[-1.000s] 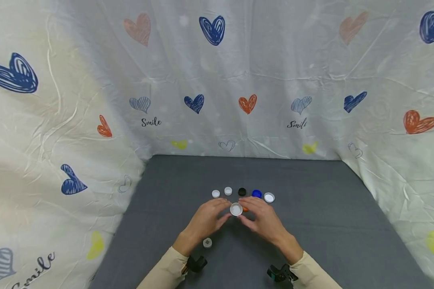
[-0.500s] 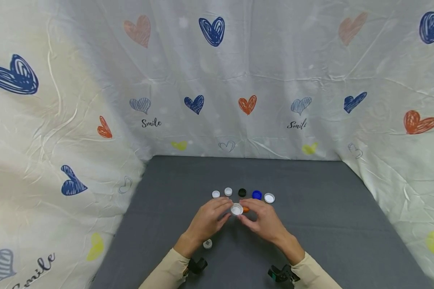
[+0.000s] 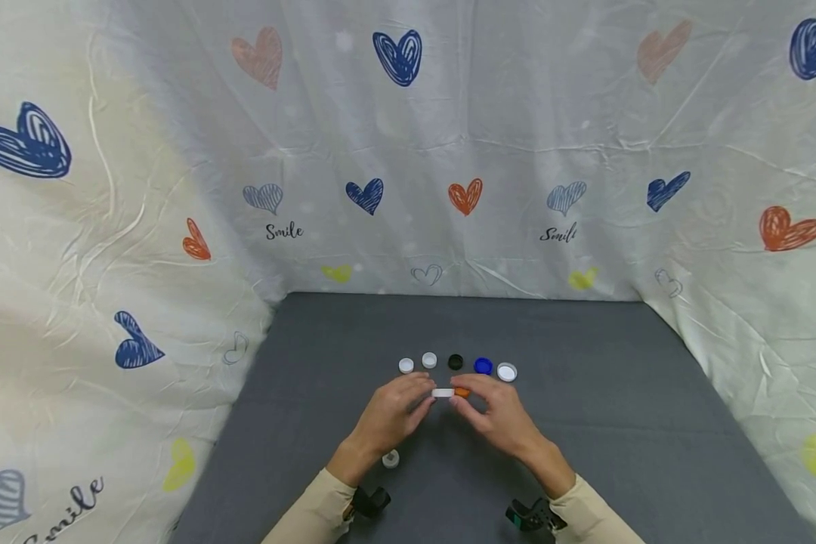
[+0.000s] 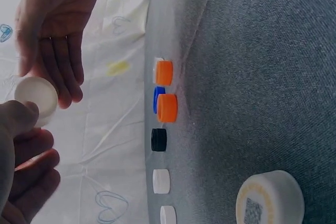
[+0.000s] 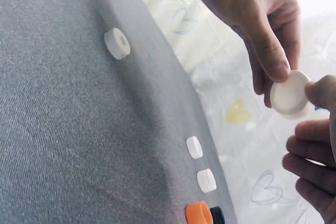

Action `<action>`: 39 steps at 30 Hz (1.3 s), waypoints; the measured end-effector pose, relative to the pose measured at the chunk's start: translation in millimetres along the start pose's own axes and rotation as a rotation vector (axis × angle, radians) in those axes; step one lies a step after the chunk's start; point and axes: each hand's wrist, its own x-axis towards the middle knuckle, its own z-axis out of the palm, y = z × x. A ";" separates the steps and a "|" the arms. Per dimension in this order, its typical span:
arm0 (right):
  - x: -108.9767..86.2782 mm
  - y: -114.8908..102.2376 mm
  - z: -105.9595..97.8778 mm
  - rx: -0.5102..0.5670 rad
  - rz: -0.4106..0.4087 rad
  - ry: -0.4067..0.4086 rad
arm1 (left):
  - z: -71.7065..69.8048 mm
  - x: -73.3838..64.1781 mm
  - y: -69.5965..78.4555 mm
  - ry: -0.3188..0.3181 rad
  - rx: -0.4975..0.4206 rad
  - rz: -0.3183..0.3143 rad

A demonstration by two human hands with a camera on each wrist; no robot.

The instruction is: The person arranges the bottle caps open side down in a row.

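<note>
Rotated since the earlier frame: the held white bottle cap [image 3: 443, 393]. Its round recessed face was visible half a second ago; it now presents its edge to the head view. Both hands keep nearly the same positions.

Background: a heart-print curtain [image 3: 530, 98] spans from 9 through 12 to 3 o'clock. Work surface: a grey-covered table [image 3: 619, 423] extends toward 6 o'clock.

Left hand [image 3: 389, 412]: pinches the held cap at its 9 o'clock edge, above the table. Right hand [image 3: 499, 415]: thumb contacts the 3 o'clock edge; whether its fingers close on the cap cannot be told.

Remaining caps, directions taken from the held cap in the head view: rimmed white cap [image 3: 506, 372], between 2 and 3 o'clock; blue cap [image 3: 483, 366], 2 o'clock; two orange caps [image 4: 167, 108], near each other in the left wrist view, one partly hidden by the right hand at 3 o'clock; printed white cap [image 3: 391, 459], between 7 and 8 o'clock; black cap [image 3: 455, 362], 1 o'clock; two small white caps [image 3: 406, 366], 10 and 11 o'clock.
</note>
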 end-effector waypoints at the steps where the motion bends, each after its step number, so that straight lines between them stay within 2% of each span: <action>1: 0.2 0.3 -0.9 -0.011 -0.010 0.013 | 0.2 0.2 0.3 -0.001 -0.017 -0.028; 4: 0.9 0.9 -3.2 -0.040 -0.053 0.046 | 1.1 0.2 0.8 0.009 -0.051 -0.085; 8: 1.2 1.6 -4.2 -0.068 -0.118 0.058 | 2.6 0.2 1.6 0.023 -0.068 -0.126; 11: 1.6 2.3 -3.2 -0.085 -0.182 0.064 | 3.2 0.1 2.5 0.019 -0.123 -0.178; 15: 2.9 1.9 -1.4 -0.100 -0.270 0.089 | 1.4 -0.3 4.2 -0.023 -0.288 -0.299; 20: 5.4 -1.8 1.5 -0.101 -0.319 0.100 | -3.8 0.7 5.9 -0.097 -0.509 -0.467; 25: 6.3 -3.6 3.3 -0.134 -0.348 0.111 | -6.4 1.9 5.9 -0.145 -0.592 -0.577; 29: 5.0 -3.4 4.0 -0.159 -0.358 0.112 | -6.4 1.1 6.5 -0.157 -0.599 -0.601; 32: 3.5 -3.3 3.9 -0.166 -0.337 0.092 | -5.0 0.3 6.5 -0.160 -0.577 -0.595; 36: 0.9 -3.7 3.7 -0.173 -0.280 0.063 | -2.8 -1.5 6.3 -0.165 -0.549 -0.555; 39: -1.0 -4.5 3.9 -0.160 -0.236 0.049 | -1.4 -3.8 5.6 -0.138 -0.517 -0.489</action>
